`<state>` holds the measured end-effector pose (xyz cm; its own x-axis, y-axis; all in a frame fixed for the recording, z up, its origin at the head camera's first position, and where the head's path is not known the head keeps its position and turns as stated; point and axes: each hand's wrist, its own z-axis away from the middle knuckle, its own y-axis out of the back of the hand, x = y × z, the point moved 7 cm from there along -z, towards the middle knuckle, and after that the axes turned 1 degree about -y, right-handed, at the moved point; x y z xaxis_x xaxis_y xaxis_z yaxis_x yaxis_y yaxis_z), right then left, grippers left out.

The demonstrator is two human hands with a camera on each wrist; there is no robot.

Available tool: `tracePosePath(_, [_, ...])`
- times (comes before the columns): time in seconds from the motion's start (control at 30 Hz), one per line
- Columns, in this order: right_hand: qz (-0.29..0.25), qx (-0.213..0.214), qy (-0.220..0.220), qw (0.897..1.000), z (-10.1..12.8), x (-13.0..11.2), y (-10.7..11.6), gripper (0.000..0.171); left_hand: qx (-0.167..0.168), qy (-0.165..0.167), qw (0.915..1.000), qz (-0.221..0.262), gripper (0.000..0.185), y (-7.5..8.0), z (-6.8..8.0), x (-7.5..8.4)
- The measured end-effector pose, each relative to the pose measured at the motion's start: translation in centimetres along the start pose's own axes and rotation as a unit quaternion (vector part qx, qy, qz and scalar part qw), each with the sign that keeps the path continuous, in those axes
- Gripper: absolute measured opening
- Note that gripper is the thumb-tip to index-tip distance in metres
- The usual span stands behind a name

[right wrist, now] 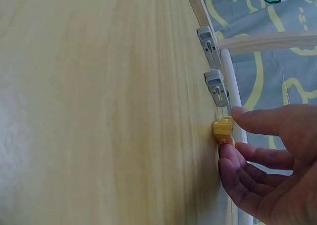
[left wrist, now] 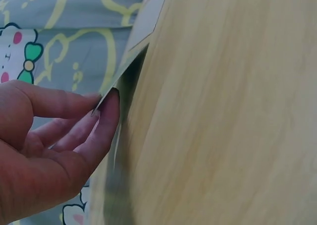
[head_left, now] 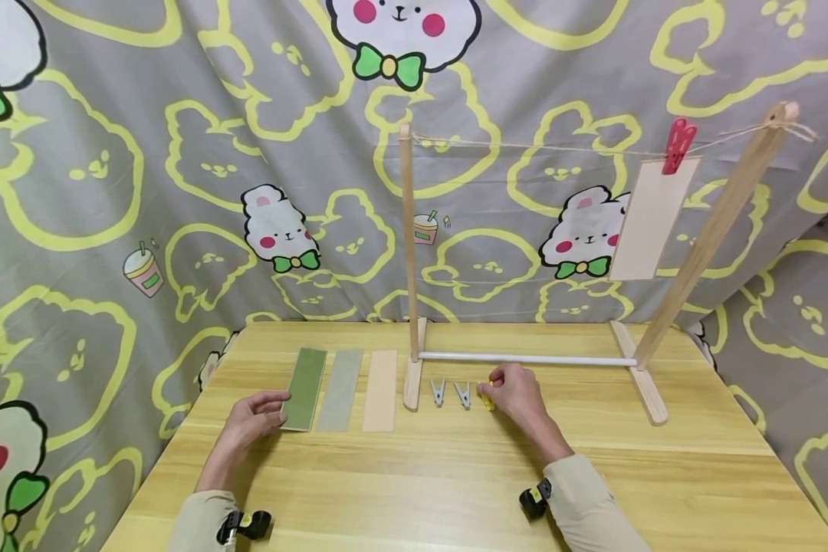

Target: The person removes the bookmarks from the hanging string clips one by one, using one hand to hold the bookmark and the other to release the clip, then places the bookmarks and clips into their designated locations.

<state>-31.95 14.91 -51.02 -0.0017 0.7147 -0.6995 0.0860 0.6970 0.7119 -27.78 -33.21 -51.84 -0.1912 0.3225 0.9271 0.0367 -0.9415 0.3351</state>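
Observation:
My left hand (head_left: 251, 418) pinches the left edge of a green card (head_left: 305, 389) between thumb and fingers. In the left wrist view that edge of the card (left wrist: 130, 64) is tilted up off the table. On the other side, my right hand (head_left: 517, 391) holds a yellow clothespin (right wrist: 224, 130) between thumb and fingertips, low over the tabletop. Two grey clothespins (head_left: 438, 393) lie in a row to its left. Beside the green card are a grey card (head_left: 339, 391) and a beige card (head_left: 380, 391), both flat.
Behind the hands stands a wooden frame (head_left: 721, 230) with a white crossbar (head_left: 524, 359) and a string (head_left: 524, 145) across its top. A red clothespin (head_left: 679, 146) holds a pale card (head_left: 655, 218) on the string. A patterned curtain (head_left: 345, 169) hangs behind the table (head_left: 400, 491).

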Motion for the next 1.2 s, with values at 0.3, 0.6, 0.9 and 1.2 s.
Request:
tracePosePath(0.3, [-0.002,0.001,0.009,1.0,0.1,0.1,0.0,0.026,0.006,-0.01,0.9999,-0.003,0.042,0.0,0.0,0.0])
tracePosePath(0.6, [-0.027,0.012,0.001,1.0,0.6,0.5,1.0,0.028,0.007,-0.015,0.9994,-0.031,0.04,0.0,0.4,1.0])
tracePosePath(0.9, [-0.061,0.01,0.022,0.998,1.9,0.1,2.7,0.025,0.004,-0.023,0.9992,-0.032,0.042,0.1,0.6,1.3])
tracePosePath(1.2, [-0.086,0.019,0.051,0.995,2.8,-1.3,4.8,0.024,0.005,-0.086,0.9956,-0.038,0.041,-1.0,1.0,4.4])
